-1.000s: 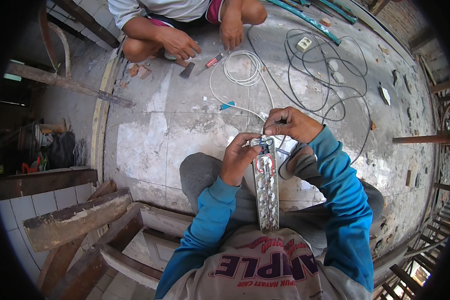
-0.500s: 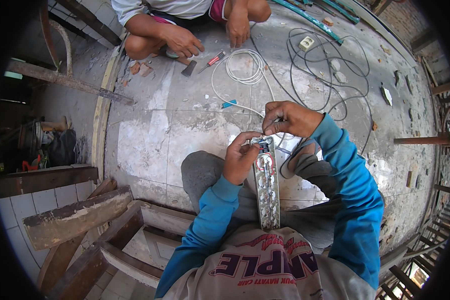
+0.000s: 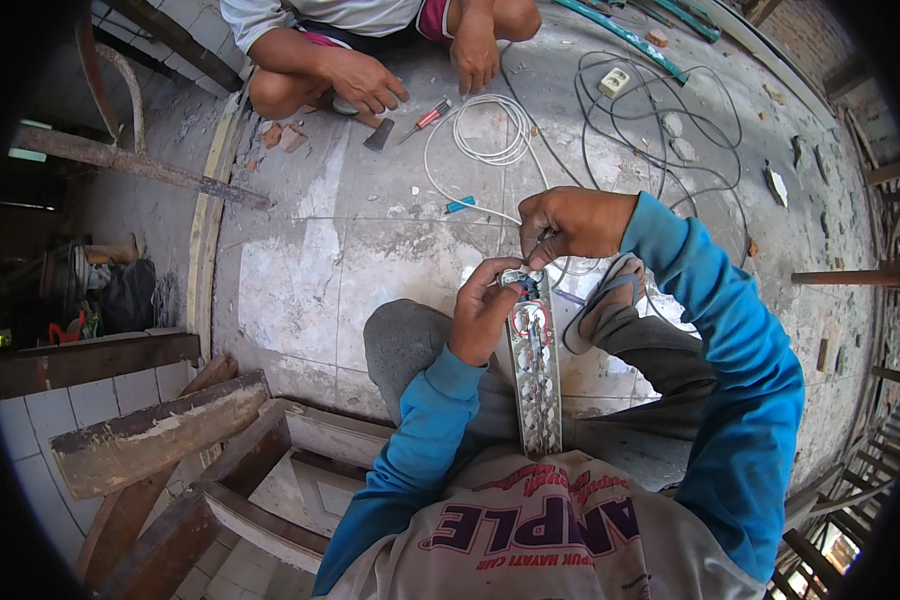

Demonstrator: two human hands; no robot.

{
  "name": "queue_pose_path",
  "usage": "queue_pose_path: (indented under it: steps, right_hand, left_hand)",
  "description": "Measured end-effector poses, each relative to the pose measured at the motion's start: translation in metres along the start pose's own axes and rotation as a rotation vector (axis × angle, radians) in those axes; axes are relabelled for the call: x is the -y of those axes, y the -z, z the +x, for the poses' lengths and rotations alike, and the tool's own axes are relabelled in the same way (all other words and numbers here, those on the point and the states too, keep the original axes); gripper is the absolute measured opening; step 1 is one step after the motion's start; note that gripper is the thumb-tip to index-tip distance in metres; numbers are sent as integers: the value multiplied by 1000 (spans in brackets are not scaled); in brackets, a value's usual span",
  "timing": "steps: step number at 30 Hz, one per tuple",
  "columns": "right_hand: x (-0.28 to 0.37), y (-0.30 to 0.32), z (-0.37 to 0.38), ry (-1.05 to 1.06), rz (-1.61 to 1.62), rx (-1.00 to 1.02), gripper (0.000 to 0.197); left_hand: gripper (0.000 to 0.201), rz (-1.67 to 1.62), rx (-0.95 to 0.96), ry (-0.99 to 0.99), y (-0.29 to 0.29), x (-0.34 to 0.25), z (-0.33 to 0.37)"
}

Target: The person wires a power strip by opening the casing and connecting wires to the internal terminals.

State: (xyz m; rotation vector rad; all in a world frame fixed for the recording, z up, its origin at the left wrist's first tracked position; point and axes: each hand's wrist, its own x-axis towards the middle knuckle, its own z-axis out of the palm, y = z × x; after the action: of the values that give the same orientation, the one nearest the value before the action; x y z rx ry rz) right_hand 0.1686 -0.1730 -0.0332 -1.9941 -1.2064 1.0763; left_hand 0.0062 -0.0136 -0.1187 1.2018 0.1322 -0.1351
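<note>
An opened power strip [image 3: 538, 390] lies lengthwise in front of my body, its metal contacts and wires bare. My left hand [image 3: 481, 312] grips its far end, thumb over the dark blue and black wiring. Just beyond that end, my right hand [image 3: 578, 225] is closed in a pinch on the end of a white cable [image 3: 485, 210]. The fingers partly hide the cable's tip and where it meets the strip. From there the cable runs off to a loose coil [image 3: 492, 130] on the floor.
A small blue object [image 3: 459, 204], a red-handled screwdriver [image 3: 434, 115] and a hammer [image 3: 378, 134] lie ahead. Another person's hands [image 3: 368, 83] rest near them. Tangled black cable [image 3: 620, 150] with a white socket [image 3: 614, 82] spreads right. Wooden frames [image 3: 160, 430] stand left.
My right elbow has swung outward to the right, and the right wrist has lifted and turned slightly. The left hand keeps its hold on the power strip.
</note>
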Motion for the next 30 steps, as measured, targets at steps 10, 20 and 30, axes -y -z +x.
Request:
queue_pose_path:
  steps: [10,20,30]
  right_hand:
    - [-4,8,6,-64,26,76,18]
    - [16,-6,11,-92,-292,-17,24]
    - [25,7,-9,-169,-269,-69,29]
  left_hand:
    - [30,-31,20,49,-1,-3,3]
    - [30,5,6,4,1,8,3]
    - [29,73,19,-4,-3,-3,3]
